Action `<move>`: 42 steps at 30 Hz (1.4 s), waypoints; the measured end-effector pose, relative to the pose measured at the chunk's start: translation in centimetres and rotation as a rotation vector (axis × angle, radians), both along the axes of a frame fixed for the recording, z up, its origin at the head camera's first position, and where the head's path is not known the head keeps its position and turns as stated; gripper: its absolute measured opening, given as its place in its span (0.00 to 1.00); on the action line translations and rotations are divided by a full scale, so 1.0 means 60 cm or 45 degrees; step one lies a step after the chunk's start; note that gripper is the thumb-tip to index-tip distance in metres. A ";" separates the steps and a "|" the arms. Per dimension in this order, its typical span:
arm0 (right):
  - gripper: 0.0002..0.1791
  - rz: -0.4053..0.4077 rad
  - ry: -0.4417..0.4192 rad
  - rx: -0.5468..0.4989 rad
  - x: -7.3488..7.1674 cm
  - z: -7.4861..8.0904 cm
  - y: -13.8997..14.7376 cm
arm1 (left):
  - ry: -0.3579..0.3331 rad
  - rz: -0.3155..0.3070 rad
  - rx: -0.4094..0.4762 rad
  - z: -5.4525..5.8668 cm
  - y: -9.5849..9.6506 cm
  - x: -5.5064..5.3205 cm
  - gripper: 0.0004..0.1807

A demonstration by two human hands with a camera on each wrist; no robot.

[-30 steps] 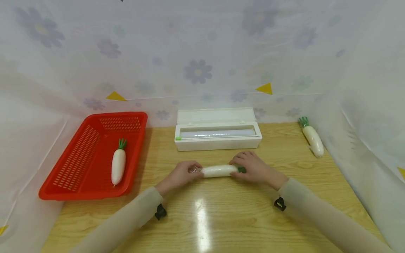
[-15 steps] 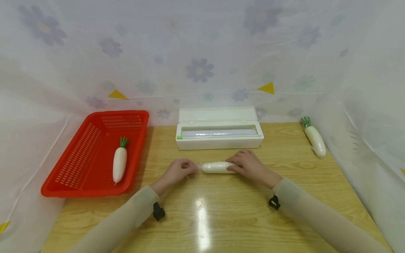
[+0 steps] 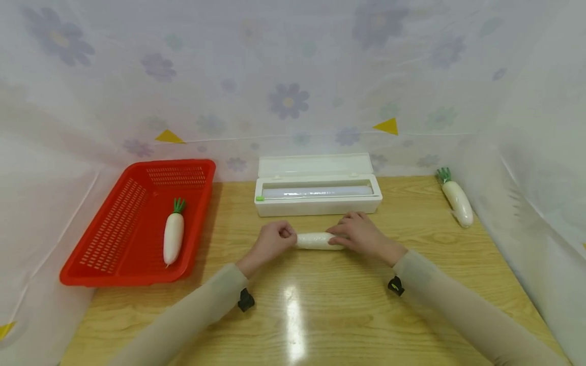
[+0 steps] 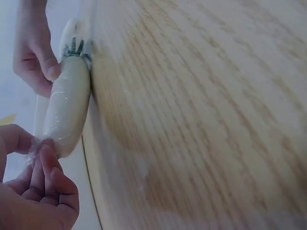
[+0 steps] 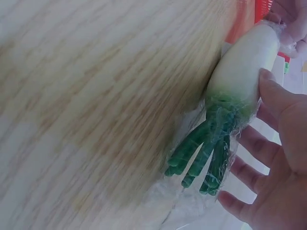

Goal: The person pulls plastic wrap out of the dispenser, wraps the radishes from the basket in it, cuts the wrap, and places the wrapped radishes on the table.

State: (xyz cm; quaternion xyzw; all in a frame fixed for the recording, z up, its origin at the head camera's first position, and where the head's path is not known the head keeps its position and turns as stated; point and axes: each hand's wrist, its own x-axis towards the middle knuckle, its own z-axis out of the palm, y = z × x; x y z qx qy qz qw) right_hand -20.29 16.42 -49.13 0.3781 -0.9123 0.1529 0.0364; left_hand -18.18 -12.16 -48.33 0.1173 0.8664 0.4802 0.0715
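A white radish [image 3: 315, 241] wrapped in clear plastic film lies crosswise on the table in the head view, its green leaves [image 5: 211, 143] under film in the right wrist view. My left hand [image 3: 273, 242] pinches the gathered plastic wrap [image 4: 34, 148] at the radish's tip, thumb against curled fingers. Around the leaf end, my right hand [image 3: 359, 235] holds the radish, with the thumb [image 5: 276, 91] on its near side and the fingers along the other. In the right wrist view, loose film spreads past the leaves.
A red basket [image 3: 201, 244] at left holds an unwrapped radish [image 3: 173, 238]. Behind my hands stands an open white cling film box [image 3: 318, 207] with a film roll [image 3: 316, 191] inside. Another wrapped radish [image 3: 457, 203] lies at the table's right edge.
My left hand drew leftward off the radish's tip with film between its fingers, then came back against the tip. My right hand has shifted slightly, staying at the leaf end.
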 end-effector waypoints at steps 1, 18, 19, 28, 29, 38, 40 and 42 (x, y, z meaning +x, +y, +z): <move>0.18 0.002 -0.007 0.001 -0.001 0.001 0.000 | -0.016 0.002 0.017 0.000 0.001 0.001 0.05; 0.19 -0.027 -0.094 -0.014 -0.004 0.002 0.000 | -0.199 0.032 0.182 -0.019 -0.026 -0.012 0.07; 0.19 -0.027 -0.088 -0.012 -0.004 0.002 0.001 | -0.173 0.054 0.185 -0.021 -0.023 -0.011 0.07; 0.19 -0.024 -0.088 0.006 -0.009 -0.002 0.002 | -0.017 0.090 0.209 -0.028 -0.004 -0.001 0.08; 0.19 -0.023 -0.094 0.007 -0.010 -0.002 0.002 | -0.004 0.078 0.211 -0.028 -0.003 -0.001 0.08; 0.20 -0.011 -0.105 -0.011 -0.012 -0.002 0.003 | -0.038 -0.030 0.175 -0.035 0.009 -0.005 0.11; 0.20 -0.009 -0.108 -0.014 -0.013 -0.004 0.002 | -0.092 -0.053 0.193 -0.037 0.013 -0.005 0.12; 0.20 -0.002 -0.103 -0.014 -0.014 -0.004 0.001 | -0.154 -0.062 0.206 -0.035 0.017 -0.007 0.13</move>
